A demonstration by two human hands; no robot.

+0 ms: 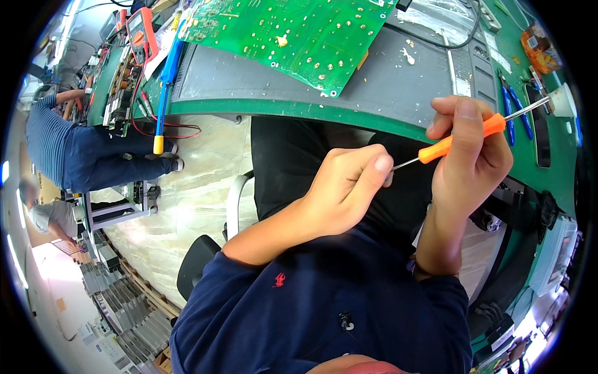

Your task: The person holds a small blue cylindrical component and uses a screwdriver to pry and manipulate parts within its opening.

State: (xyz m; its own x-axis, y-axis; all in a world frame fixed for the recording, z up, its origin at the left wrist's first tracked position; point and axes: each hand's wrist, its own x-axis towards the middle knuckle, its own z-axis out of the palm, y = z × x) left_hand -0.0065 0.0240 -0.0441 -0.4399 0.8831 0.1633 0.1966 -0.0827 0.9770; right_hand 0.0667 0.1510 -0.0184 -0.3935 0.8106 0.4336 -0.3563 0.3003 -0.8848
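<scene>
An orange-handled screwdriver (464, 139) slants up to the right above my lap, gripped by my right hand (470, 156) with fingers and thumb around the handle. Its thicker metal shaft juts out past the handle at the upper right, over the bench. From the handle's lower left end a thin metal shaft runs to my left hand (352, 184). My left hand is closed at that end with the thumb on top, and its fingers hide the tip. Beyond my hands a large green circuit board (293, 40) lies on the grey mat (230, 78), overhanging nothing at its near corner.
A blue solder sucker (166, 81) sticks out over the bench's left edge, near a red multimeter (140, 34). Blue-handled pliers (516, 115) and a black phone (537, 128) lie on the right. Another person (81, 146) stands at the left bench.
</scene>
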